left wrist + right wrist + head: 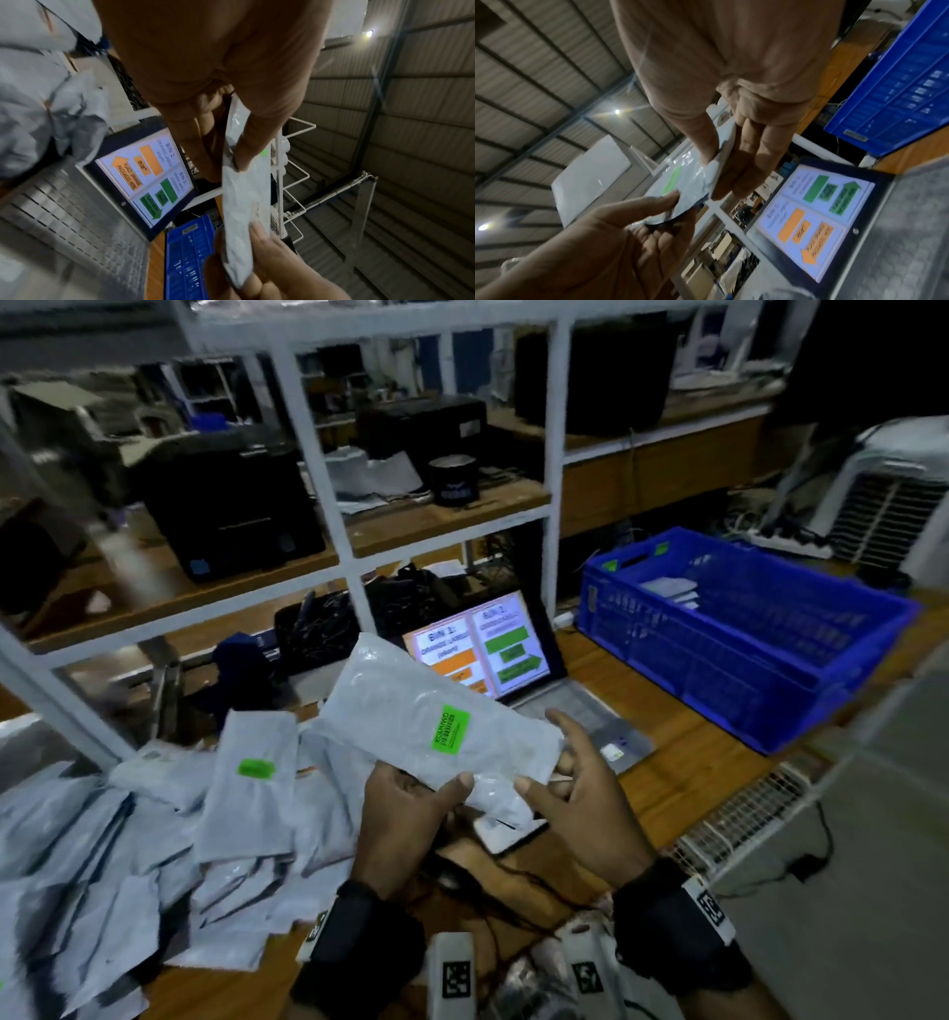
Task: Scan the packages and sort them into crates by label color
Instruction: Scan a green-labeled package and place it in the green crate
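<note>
I hold a grey poly mailer package (405, 706) up over the desk with both hands, its green label (451, 729) facing me. My left hand (441, 793) grips its near edge, thumb on top and fingers beneath. My right hand (544, 762) pinches the right corner between the thumb and the fingers behind it. The left wrist view shows the left hand (226, 162) clamping the package (244, 203) edge-on. In the right wrist view the right hand (718, 172) pinches the package (680, 182). A blue crate (744, 634) with a few packages stands at the right.
A laptop (482, 644) behind the package shows an orange and green bin guide. A heap of grey packages (128, 839) covers the desk's left side. A white flat device (508, 829) lies under my hands. A white shelf frame (354, 588) rises behind, with an air cooler (883, 505) at the far right.
</note>
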The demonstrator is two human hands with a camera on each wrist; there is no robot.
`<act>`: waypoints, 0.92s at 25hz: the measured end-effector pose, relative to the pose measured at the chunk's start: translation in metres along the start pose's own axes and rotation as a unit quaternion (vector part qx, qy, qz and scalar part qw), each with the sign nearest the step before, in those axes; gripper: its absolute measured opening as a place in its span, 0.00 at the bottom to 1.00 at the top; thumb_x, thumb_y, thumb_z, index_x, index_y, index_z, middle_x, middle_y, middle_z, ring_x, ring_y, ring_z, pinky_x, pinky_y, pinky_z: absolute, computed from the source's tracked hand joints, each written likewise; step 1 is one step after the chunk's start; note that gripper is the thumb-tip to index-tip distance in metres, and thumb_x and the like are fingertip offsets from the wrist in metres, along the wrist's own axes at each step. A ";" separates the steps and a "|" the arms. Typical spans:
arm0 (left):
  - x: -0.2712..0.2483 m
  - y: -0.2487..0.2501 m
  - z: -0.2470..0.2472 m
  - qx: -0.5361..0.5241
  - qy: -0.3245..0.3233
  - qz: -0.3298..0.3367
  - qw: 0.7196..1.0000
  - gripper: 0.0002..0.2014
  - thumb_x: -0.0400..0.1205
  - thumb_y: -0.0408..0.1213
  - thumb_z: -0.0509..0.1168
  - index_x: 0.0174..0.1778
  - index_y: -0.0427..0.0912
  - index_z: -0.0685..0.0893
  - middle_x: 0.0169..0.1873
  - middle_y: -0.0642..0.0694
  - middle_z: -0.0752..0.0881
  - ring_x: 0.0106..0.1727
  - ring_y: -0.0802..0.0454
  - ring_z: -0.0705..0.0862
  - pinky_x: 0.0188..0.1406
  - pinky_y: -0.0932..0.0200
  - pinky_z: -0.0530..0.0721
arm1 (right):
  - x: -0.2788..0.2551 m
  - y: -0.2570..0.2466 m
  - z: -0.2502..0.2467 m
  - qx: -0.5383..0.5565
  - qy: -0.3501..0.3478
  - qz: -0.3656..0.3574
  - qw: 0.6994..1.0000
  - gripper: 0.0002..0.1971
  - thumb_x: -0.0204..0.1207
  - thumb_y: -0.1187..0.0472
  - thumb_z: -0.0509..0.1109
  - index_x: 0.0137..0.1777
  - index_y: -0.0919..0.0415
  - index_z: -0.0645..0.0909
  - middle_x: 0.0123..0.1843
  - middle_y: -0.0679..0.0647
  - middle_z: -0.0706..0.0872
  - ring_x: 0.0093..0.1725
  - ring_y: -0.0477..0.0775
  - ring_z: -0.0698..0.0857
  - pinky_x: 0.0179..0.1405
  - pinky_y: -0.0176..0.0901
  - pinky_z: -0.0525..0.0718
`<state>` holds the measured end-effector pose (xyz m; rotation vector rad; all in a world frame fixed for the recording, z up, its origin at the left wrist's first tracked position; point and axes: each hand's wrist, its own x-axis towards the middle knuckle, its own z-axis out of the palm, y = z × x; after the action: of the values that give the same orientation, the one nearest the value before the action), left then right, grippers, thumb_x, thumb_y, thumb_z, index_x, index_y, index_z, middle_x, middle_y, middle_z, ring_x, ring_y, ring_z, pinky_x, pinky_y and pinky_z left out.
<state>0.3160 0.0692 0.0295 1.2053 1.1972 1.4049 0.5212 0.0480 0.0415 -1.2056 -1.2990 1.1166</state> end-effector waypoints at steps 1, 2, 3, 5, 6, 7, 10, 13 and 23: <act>0.004 0.001 0.017 -0.016 -0.006 -0.001 1.000 0.17 0.76 0.22 0.80 0.61 0.33 0.89 0.54 0.39 0.95 0.59 0.35 0.93 0.54 0.46 0.93 | 0.003 -0.002 -0.019 0.007 0.007 -0.004 1.000 0.38 0.82 0.67 0.76 0.85 0.41 0.64 0.71 0.47 0.87 0.67 0.47 0.88 0.65 0.59 0.89; 0.009 0.002 0.039 -0.041 -0.008 -0.004 0.999 0.18 0.77 0.25 0.81 0.62 0.32 0.89 0.55 0.36 0.95 0.60 0.33 0.93 0.56 0.43 0.92 | 0.008 -0.003 -0.043 0.009 0.015 -0.012 1.000 0.38 0.83 0.67 0.75 0.85 0.40 0.63 0.71 0.45 0.86 0.68 0.46 0.88 0.66 0.60 0.89; 0.013 0.004 0.057 -0.068 -0.001 -0.006 0.998 0.20 0.77 0.29 0.82 0.64 0.32 0.88 0.58 0.35 0.94 0.62 0.32 0.92 0.60 0.38 0.91 | 0.011 -0.005 -0.064 0.005 0.024 -0.020 1.000 0.38 0.83 0.67 0.74 0.85 0.39 0.62 0.72 0.42 0.85 0.69 0.44 0.87 0.68 0.59 0.88; 0.026 0.005 0.106 -0.109 0.038 0.003 0.993 0.22 0.79 0.35 0.81 0.68 0.32 0.87 0.59 0.34 0.93 0.62 0.32 0.92 0.62 0.34 0.90 | 0.022 -0.008 -0.122 -0.010 0.033 -0.037 0.999 0.38 0.85 0.67 0.71 0.87 0.37 0.58 0.75 0.38 0.82 0.72 0.40 0.83 0.73 0.57 0.85; 0.033 0.007 0.126 -0.120 0.058 0.011 0.991 0.23 0.80 0.36 0.79 0.69 0.32 0.86 0.59 0.34 0.93 0.61 0.33 0.92 0.59 0.35 0.91 | 0.027 -0.010 -0.149 -0.025 0.032 -0.047 0.998 0.39 0.87 0.66 0.69 0.88 0.36 0.56 0.78 0.39 0.79 0.75 0.40 0.81 0.76 0.56 0.82; 0.041 0.008 0.152 -0.125 0.072 0.018 0.989 0.25 0.79 0.37 0.80 0.70 0.32 0.85 0.60 0.34 0.93 0.61 0.32 0.92 0.58 0.35 0.92 | 0.034 -0.013 -0.180 -0.046 0.032 -0.061 0.997 0.40 0.88 0.66 0.67 0.89 0.35 0.53 0.82 0.40 0.76 0.78 0.40 0.78 0.77 0.54 0.81; 0.058 0.010 0.226 -0.106 0.091 0.026 0.990 0.33 0.71 0.37 0.86 0.71 0.41 0.81 0.60 0.34 0.92 0.59 0.35 0.92 0.49 0.43 0.94 | 0.051 -0.013 -0.265 -0.089 0.017 -0.087 0.992 0.33 0.90 0.70 0.61 0.87 0.36 0.64 0.82 0.40 0.76 0.67 0.30 0.81 0.71 0.43 0.83; 0.065 0.009 0.288 -0.076 0.079 0.039 0.993 0.36 0.74 0.31 0.83 0.78 0.48 0.79 0.63 0.40 0.92 0.60 0.41 0.93 0.49 0.48 0.95 | 0.065 -0.010 -0.329 -0.108 0.017 -0.083 0.991 0.26 0.90 0.66 0.65 0.82 0.38 0.74 0.78 0.39 0.79 0.75 0.32 0.77 0.79 0.48 0.79; 0.155 -0.018 0.419 0.026 0.009 0.075 0.997 0.38 0.78 0.38 0.81 0.85 0.51 0.76 0.71 0.56 0.89 0.71 0.56 0.88 0.67 0.51 0.89 | 0.198 -0.013 -0.471 -0.093 0.019 -0.101 0.990 0.33 0.78 0.70 0.79 0.79 0.44 0.79 0.75 0.31 0.81 0.76 0.40 0.80 0.73 0.57 0.84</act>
<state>0.7143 0.2703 0.0528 1.3443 1.1822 1.5063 0.9896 0.2435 0.1042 -1.1941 -1.4855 0.8371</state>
